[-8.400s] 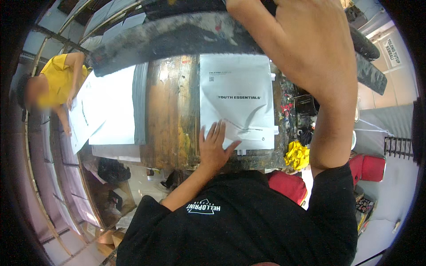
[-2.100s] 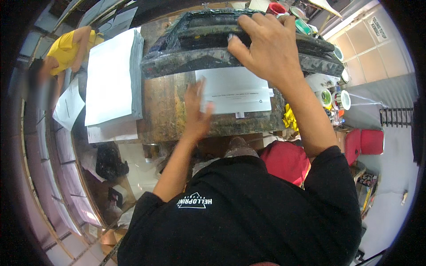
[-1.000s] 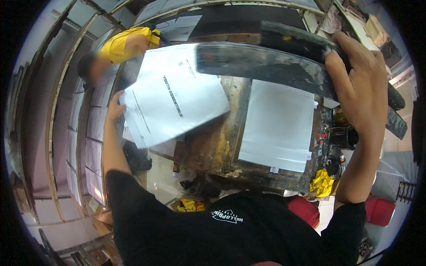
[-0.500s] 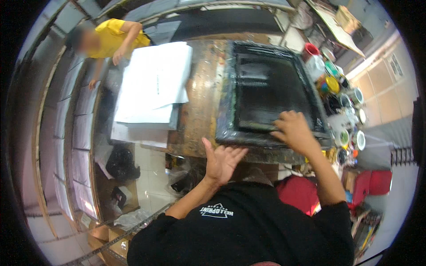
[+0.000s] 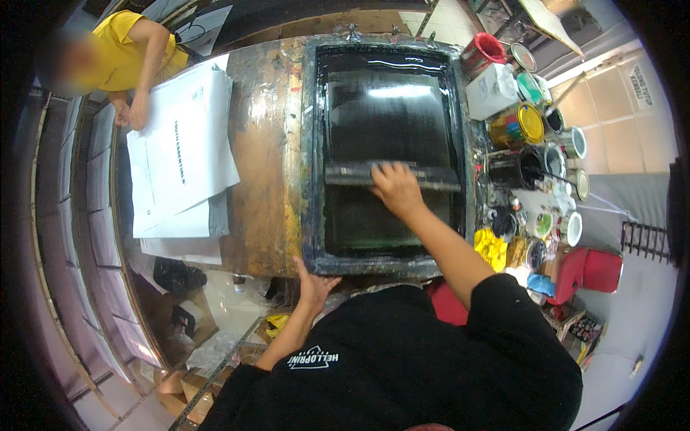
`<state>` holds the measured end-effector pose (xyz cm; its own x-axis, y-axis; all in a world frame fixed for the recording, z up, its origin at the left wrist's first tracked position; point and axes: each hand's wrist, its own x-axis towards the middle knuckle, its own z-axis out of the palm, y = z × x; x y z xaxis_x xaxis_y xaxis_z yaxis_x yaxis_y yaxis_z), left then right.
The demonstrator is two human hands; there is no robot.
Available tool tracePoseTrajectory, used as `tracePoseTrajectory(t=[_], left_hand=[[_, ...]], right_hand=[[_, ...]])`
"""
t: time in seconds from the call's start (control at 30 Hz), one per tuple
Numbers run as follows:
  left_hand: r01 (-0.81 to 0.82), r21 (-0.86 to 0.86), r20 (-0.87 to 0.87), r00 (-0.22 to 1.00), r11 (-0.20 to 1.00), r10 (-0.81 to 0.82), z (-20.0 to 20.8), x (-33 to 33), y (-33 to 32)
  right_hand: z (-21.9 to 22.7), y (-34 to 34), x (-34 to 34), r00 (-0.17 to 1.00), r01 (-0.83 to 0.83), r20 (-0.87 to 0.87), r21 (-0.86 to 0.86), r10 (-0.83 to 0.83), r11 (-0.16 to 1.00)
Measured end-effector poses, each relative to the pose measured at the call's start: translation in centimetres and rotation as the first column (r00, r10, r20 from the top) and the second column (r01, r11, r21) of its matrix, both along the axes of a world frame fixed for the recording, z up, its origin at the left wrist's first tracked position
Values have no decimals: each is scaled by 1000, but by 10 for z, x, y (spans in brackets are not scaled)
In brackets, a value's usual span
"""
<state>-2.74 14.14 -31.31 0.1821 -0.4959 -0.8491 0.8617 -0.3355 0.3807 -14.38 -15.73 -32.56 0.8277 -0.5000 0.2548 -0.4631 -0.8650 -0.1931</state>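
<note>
My right hand [image 5: 397,188] is closed on the middle of a long squeegee [image 5: 438,177] lying crosswise over a dark screen printing frame [image 5: 310,151]. Glossy black ink [image 5: 381,59] streaks the far end of its mesh, and a bright reflection crosses the upper part. My left hand [image 5: 314,289] is at the frame's near left corner, thumb up and fingers stretched out, with nothing visible in it. Whether those fingers touch the frame's edge I cannot tell. Left of the frame, a stack of white printed sheets [image 5: 180,158] lies on the stained wooden table [image 5: 260,144].
At the far left a person in a yellow shirt [image 5: 136,47] has both hands by the stack's edge. Paint cans and tubs, including a yellow-rimmed can [image 5: 528,123], crowd the table's right side. A red chair [image 5: 586,276] stands at the right; racks [image 5: 104,215] hold sheets at the left.
My right hand has moved from the frame's near right part to mid-screen, where the squeegee now shows in it. My left hand is closer to the near left corner. The view has shifted.
</note>
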Motion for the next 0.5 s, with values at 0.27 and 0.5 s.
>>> tracePoseTrajectory(t=[0.27,0.5], left_hand=[[-83,110,32,996,991,79,31,-6,-1],[-65,30,196,979,997,58,49,-16,9]], right_hand=[[16,-244,125,989,-97,-97,117,109,988],[19,-252,130,999,-27,-43,-69,24,997]])
